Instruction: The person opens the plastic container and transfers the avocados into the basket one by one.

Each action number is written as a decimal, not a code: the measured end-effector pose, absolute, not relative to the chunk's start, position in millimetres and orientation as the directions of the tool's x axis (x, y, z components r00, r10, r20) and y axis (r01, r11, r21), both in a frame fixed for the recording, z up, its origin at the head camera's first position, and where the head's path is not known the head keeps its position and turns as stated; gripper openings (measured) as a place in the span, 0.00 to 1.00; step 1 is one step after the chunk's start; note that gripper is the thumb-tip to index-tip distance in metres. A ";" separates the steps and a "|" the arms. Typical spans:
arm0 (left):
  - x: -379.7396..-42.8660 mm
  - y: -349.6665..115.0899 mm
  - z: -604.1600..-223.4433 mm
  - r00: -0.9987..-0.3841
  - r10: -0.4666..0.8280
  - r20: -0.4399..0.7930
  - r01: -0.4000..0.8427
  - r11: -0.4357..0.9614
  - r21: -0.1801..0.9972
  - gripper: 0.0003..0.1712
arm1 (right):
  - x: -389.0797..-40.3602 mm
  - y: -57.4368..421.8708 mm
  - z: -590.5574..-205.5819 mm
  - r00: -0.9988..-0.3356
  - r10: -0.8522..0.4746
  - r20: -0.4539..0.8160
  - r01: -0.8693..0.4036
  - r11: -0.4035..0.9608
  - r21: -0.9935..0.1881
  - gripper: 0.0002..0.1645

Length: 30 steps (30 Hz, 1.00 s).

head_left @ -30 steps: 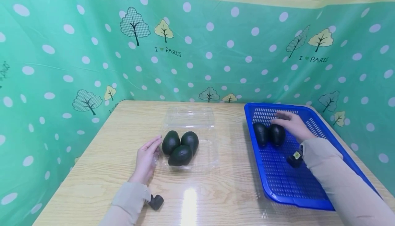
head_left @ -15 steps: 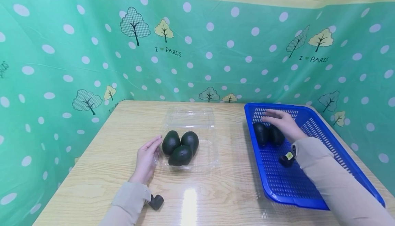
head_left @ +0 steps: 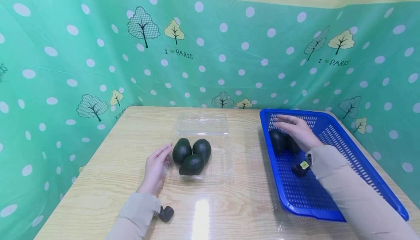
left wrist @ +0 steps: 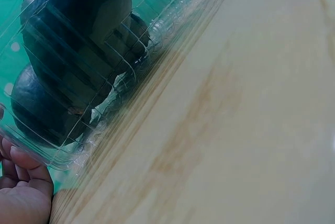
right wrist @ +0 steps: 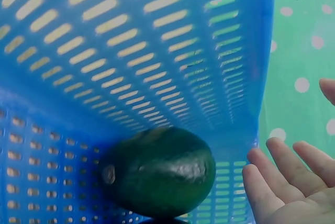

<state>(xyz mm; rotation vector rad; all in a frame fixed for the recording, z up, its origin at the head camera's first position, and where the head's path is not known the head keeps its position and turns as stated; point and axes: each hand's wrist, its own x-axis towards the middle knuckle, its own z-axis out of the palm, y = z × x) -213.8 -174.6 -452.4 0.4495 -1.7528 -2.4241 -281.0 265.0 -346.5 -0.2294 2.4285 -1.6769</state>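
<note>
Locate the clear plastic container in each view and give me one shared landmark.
Head: the clear container sits near the middle, three dark green fruits in it.
Left wrist: the clear container is at upper left, the left hand at its lower end.
Right wrist: not visible.
Shared landmark: dotted green cloth, across the background in head, upper left in left wrist, right side in right wrist.

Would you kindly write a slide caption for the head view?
Left hand holds a clear container with three avocados; right hand hovers above two more avocados in a blue basket.
</note>
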 end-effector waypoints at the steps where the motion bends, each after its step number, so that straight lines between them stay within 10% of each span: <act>1: -213.8 -174.6 -452.5 -0.950 -0.263 -0.170 -0.079 -0.322 0.943 0.25 | -280.7 264.3 -346.2 -0.971 -0.231 -0.055 -0.028 0.341 -0.940 0.43; 30: -214.2 -175.5 -452.6 -0.947 -0.269 -0.173 -0.079 -0.327 0.942 0.24 | -273.7 248.9 -330.9 -0.932 -0.359 -0.037 0.047 -0.018 -0.999 0.42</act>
